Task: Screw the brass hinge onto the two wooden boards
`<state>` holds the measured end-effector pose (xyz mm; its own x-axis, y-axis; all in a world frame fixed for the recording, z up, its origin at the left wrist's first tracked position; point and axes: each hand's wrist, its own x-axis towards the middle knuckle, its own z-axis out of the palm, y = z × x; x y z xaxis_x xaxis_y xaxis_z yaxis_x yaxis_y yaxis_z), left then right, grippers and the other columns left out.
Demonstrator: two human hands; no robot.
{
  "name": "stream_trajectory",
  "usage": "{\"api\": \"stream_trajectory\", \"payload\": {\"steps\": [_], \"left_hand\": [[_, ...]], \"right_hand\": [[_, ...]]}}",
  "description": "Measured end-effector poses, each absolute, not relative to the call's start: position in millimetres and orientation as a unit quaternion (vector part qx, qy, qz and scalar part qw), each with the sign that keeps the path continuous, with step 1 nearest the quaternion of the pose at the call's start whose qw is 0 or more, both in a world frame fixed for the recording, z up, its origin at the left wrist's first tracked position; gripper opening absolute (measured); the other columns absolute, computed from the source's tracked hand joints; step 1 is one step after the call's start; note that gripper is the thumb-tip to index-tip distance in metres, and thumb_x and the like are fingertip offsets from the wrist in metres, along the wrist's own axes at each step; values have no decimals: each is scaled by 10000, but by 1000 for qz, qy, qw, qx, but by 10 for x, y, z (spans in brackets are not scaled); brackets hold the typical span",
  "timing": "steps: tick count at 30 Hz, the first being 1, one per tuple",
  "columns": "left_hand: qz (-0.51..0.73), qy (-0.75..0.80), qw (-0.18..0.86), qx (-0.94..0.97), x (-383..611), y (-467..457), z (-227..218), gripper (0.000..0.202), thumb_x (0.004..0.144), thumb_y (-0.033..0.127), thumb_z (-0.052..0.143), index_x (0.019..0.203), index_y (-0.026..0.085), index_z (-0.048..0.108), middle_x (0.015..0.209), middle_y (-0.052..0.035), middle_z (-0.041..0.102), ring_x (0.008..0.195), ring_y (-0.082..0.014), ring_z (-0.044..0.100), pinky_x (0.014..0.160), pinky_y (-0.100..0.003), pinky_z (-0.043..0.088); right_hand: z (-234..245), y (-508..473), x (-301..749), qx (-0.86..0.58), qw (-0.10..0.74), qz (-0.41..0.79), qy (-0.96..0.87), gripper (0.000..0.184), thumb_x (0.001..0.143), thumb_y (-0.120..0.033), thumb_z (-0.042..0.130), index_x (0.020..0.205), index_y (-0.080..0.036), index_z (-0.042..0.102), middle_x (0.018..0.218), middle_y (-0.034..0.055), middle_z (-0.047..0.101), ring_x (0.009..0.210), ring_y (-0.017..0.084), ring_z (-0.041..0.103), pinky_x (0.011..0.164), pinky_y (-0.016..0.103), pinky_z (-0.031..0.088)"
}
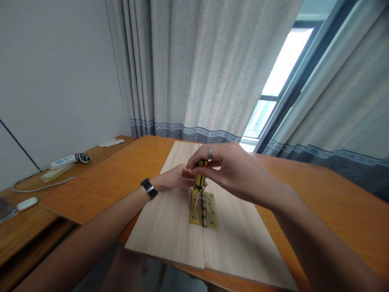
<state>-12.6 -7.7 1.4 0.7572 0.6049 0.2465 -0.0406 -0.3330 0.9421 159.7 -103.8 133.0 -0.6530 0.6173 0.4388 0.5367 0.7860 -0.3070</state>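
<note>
**What's the right hand (225, 168) doing?**
Clenched on a screwdriver (200, 175), its fingertips pinching the ribbed yellow-and-black plastic handle nearly upright. A plain metal ring (210, 153) sits on one finger.

**And the left hand (172, 178)?**
Close in, fingers curled just beside the handle. The right hand blocks the view, so I can't tell whether they touch it or grasp anything. A black wristwatch (149, 188) circles that wrist.

**Where does the tool point?**
Its slim steel shaft (196, 205) runs down to a brass-coloured hinge (204, 210), the tip apparently on the left leaf. The hinge lies flat across the seam between two pale, fine-grained wooden boards (165, 215).

**What could go wrong?**
If the shaft leans or the pressure slackens, the tip could skate off the smooth metal and score the soft wood. I see no clamp, so a hard push might also slide the boards across the orange worktop (91, 190).

**Further out?**
To the left, on a lower wooden surface, lie a white power strip (62, 161) and a white computer mouse (27, 203). Grey woven curtains (194, 69) hang behind.
</note>
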Motion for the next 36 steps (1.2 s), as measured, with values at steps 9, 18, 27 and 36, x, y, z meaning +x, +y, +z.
{"api": "stream_trajectory", "payload": {"steps": [9, 18, 27, 36], "left_hand": [[172, 122, 638, 741, -170, -181, 141, 421, 700, 483, 856, 955, 159, 775, 971, -78, 771, 919, -223, 708, 883, -330, 552], [158, 117, 638, 744, -135, -227, 142, 395, 691, 480, 862, 897, 152, 781, 893, -62, 766, 866, -207, 705, 883, -322, 549], [144, 114, 632, 753, -133, -236, 145, 399, 698, 519, 845, 873, 169, 767, 864, -49, 744, 854, -200, 677, 871, -317, 522], [131, 100, 638, 752, -137, -228, 155, 341, 712, 476, 847, 831, 165, 773, 827, -32, 747, 821, -177, 676, 853, -286, 525]], "right_hand": [[1323, -1043, 1616, -327, 272, 42, -904, 202, 848, -76, 603, 836, -220, 745, 856, -6, 757, 778, 152, 689, 691, 271, 508], [1368, -1095, 1622, -316, 264, 61, -909, 178, 866, -107, 612, 827, -224, 740, 832, -20, 748, 740, 130, 675, 673, 255, 501], [1345, -1098, 1618, -318, 258, 55, -910, 138, 868, -135, 642, 817, -223, 734, 825, -17, 745, 729, 131, 670, 650, 251, 491], [1374, -1116, 1623, -309, 250, 70, -915, 123, 877, -160, 655, 815, -226, 738, 814, -25, 740, 722, 123, 662, 628, 247, 480]]}}
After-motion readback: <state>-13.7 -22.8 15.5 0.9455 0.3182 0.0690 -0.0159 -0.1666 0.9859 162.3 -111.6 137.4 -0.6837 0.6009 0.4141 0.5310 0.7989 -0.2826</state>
